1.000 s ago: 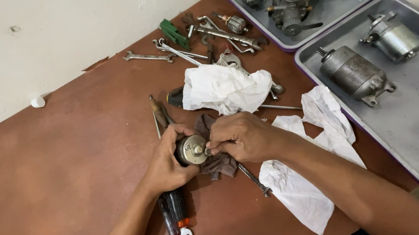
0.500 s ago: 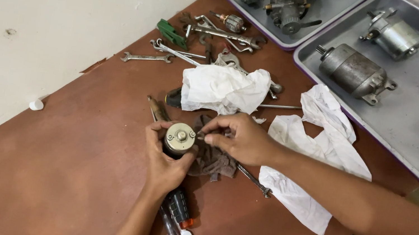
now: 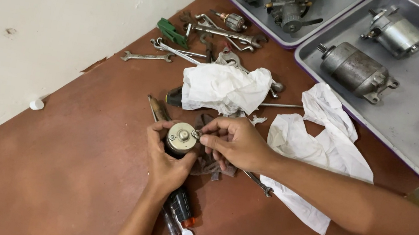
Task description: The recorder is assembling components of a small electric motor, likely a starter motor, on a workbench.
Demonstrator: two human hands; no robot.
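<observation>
two hands on round metal motor

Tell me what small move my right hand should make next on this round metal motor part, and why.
Probably keep seating the small piece: the left hand grips the round silver motor part upright, and the right hand pinches something tiny at its rim, too small to identify.

Dull metal motor, matt brown board
</observation>
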